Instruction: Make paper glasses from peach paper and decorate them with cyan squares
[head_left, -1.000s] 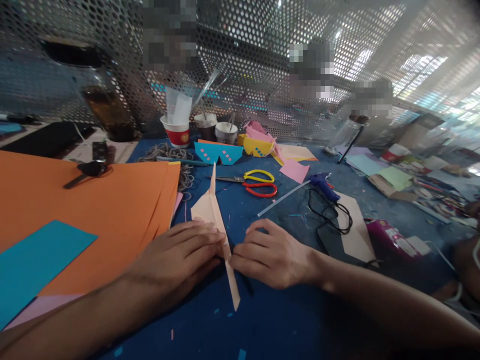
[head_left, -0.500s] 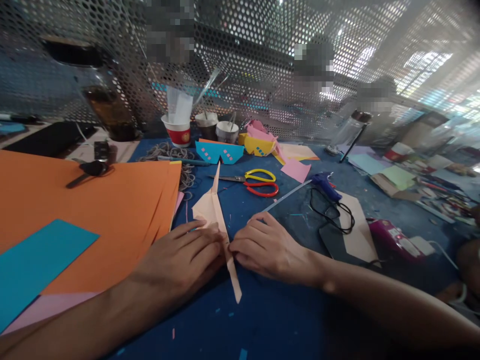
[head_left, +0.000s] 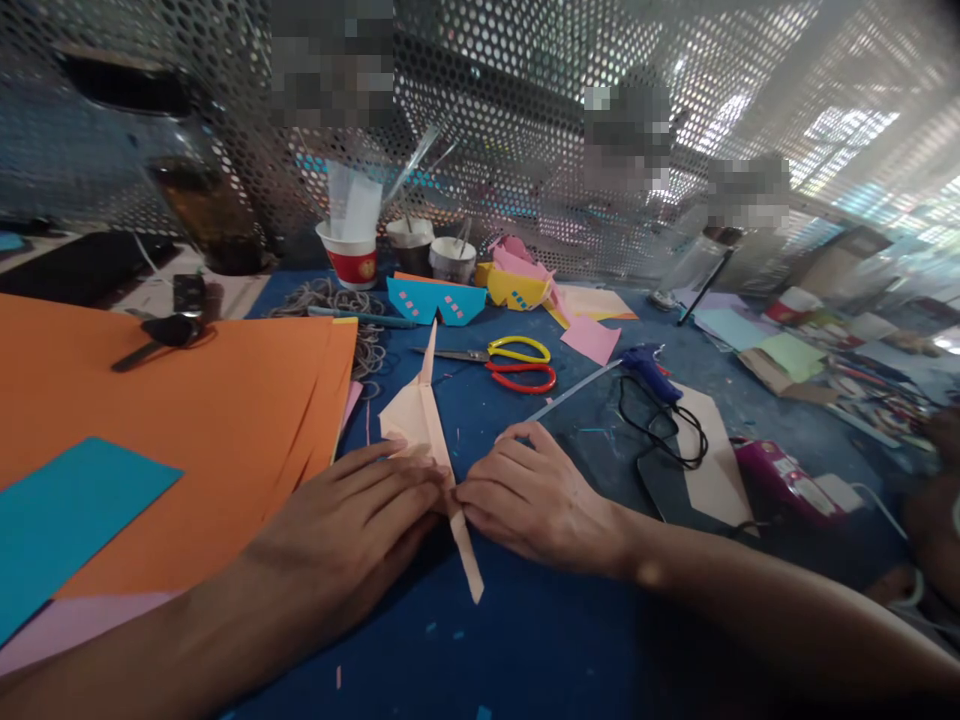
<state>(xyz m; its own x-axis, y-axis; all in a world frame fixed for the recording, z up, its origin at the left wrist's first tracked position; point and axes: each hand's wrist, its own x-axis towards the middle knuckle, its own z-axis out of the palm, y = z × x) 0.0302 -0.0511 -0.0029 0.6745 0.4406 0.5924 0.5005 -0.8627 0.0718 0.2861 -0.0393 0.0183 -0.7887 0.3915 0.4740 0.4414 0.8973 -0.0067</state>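
A pale peach sheet of folded paper [head_left: 421, 415] lies on the blue table in front of me, with a narrow point at its far end and a thin strip running toward me. My left hand [head_left: 367, 505] rests across its middle, fingers together and pressing on it; the thumb is hidden. From the other side, my right hand [head_left: 529, 495] is closed, its fingertips at the strip's right edge. Beyond the paper lie scissors [head_left: 517, 364] with one yellow and one red handle. What the fingertips cover cannot be seen.
Orange sheets [head_left: 187, 430] and a blue piece of paper [head_left: 82, 500] lie at left. A blue glue gun [head_left: 651, 370] is at right, near a magenta device [head_left: 787, 480]. Paper cups [head_left: 351, 258] and a blue cut-out [head_left: 436, 302] stand farther back, before a perforated metal screen [head_left: 495, 130].
The view has shifted slightly. Both hands remain at the same part of the folded paper, with only tiny finger movement.
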